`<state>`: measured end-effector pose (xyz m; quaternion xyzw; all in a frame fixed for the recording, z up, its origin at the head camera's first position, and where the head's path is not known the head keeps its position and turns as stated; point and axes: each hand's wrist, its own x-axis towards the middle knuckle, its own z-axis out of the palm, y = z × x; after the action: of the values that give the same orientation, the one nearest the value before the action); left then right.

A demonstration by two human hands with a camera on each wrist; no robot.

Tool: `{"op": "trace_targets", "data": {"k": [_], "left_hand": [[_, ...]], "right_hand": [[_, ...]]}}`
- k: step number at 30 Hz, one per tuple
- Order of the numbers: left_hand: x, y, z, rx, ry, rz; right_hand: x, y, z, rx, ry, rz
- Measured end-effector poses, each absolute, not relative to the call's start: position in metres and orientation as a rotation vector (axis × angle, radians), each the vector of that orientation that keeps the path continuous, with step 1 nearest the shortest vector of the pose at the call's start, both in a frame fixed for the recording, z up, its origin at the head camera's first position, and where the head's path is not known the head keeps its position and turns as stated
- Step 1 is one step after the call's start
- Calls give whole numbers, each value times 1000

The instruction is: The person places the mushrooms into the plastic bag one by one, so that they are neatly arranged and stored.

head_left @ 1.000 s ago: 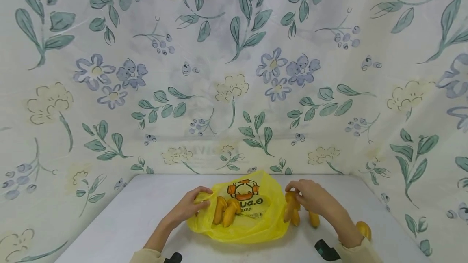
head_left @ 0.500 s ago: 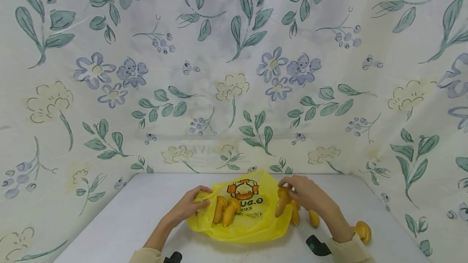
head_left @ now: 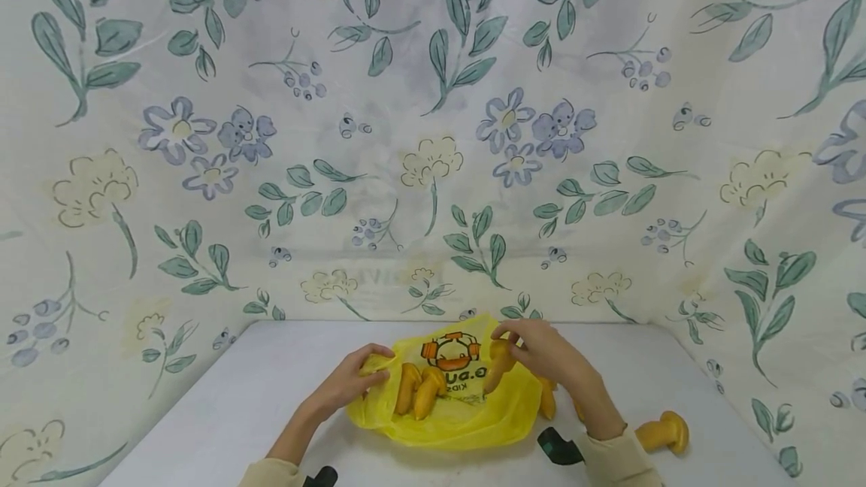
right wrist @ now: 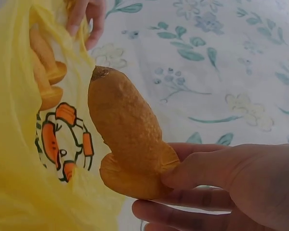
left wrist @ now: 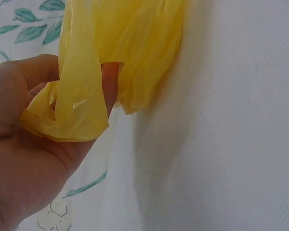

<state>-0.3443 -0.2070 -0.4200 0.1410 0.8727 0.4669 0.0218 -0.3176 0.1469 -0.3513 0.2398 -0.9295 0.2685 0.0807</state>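
From my end: left hand [head_left: 355, 378] has the rim of a yellow plastic bag [head_left: 467, 428] between thumb and fingers. My read: this holds the mouth apart, since film that thin would likely sag shut. Bag lies on the white table [head_left: 230, 404], mouth facing me, two mushroom-shaped pieces inside: left-hand mushroom [head_left: 407, 389] and right-hand mushroom [head_left: 429, 393], side by side in front of the cartoon duck print [head_left: 449, 354].

Right hand [head_left: 544, 348] pinches the held mushroom [head_left: 498, 368] by its cap, thumb one side, fingers the other, stem free and pointing away from the palm. Probably held there because the cap flares and gives a good stop. It's at the mouth's right side; can't tell if it touches film.

Loose on the table, right of the bag: near mushroom [head_left: 548, 400], another mostly behind the wrist, and far mushroom [head_left: 666, 432] by the sleeve [head_left: 619, 464].

View differences: only the right wrist camera gives the held piece's dark stem tip [right wrist: 100, 72] and the thumb on the cap. Left wrist shows film draped across the thumb-finger gap, no mushrooms. Loose ones appear in head view only.
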Motion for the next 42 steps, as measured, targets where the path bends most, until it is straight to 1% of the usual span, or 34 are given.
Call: {"op": "trace_targets", "data": {"k": [6, 23, 42], "left_hand": [[-343, -208, -420, 437, 2696, 1454], [-342, -209, -421, 446, 2697, 1456], [-346, -207, -422, 483, 2706, 1445]], "right_hand": [[-321, 135, -353, 747, -2766, 819], [-325, 117, -359, 686, -2804, 868], [-324, 112, -366, 776, -2797, 853]]}}
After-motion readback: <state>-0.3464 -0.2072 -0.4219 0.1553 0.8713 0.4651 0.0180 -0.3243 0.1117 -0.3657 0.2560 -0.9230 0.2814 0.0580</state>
